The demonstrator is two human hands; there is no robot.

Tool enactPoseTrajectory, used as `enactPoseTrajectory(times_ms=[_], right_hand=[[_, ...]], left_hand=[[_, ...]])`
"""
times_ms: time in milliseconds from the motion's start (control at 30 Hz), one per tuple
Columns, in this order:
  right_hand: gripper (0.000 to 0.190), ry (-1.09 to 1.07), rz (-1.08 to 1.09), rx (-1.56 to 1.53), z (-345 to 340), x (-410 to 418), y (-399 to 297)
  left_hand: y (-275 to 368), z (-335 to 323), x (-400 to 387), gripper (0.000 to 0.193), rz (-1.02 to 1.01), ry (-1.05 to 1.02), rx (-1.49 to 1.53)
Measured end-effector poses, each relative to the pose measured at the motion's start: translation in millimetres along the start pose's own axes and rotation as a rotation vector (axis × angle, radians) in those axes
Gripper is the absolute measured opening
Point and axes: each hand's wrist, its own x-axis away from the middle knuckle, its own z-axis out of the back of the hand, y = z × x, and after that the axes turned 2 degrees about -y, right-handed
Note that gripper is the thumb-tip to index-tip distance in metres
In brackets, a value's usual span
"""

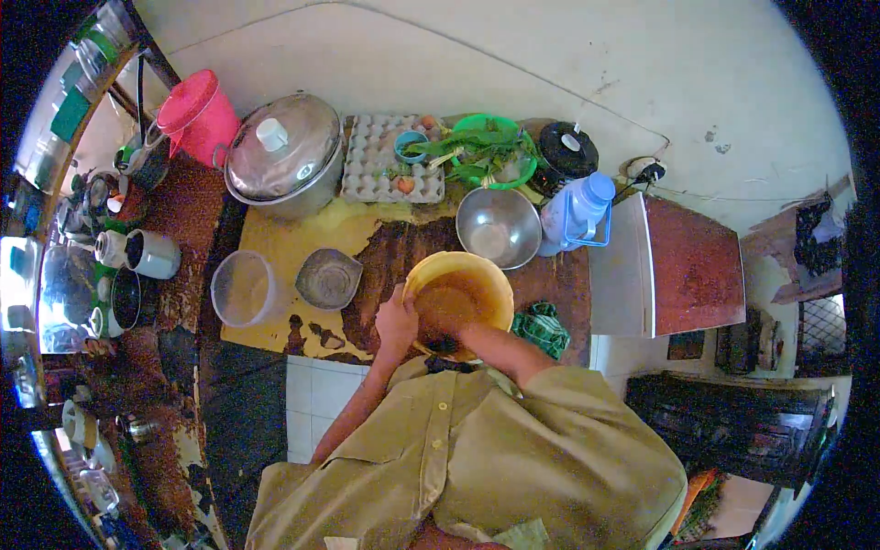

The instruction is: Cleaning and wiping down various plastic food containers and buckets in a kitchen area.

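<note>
A yellowish round tub (496,273) stands at the front edge of the worn table, close to my body. My left hand (397,322) grips its left rim. My right hand (450,323) reaches down inside the tub; its fingers are blurred and partly hidden, so what they touch cannot be made out. Behind the tub is a steel bowl (498,227). To the left lie a grey shallow bowl (328,279) and a clear plastic container (242,288). A green checked cloth (542,330) is bunched at the tub's right.
Along the wall stand a large lidded pot (283,155), a pink bucket (199,117), an egg tray (364,158), a green basket with leaves (496,151), a black lidded cooker (568,152) and a blue flask (581,213). A red-topped cabinet (694,265) adjoins at right.
</note>
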Motion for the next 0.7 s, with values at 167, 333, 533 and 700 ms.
enactPoseTrajectory(times_ms=[167,333,533,700], right_hand=[[0.035,-0.168,0.061,0.896,58,-62,50],[0.039,-0.392,-0.323,2.071,-21,-52,-36],[0.037,-0.615,-0.594,2.042,63,-2,53],[0.036,-0.596,-0.421,1.947,51,2,28]], left_hand=[[30,6,-12,0.031,-0.049,-0.1,0.134],[15,23,3,0.026,0.142,-0.104,0.078],[38,16,-2,0.026,0.024,-0.111,0.133],[41,18,-2,0.028,0.059,-0.194,0.116]])
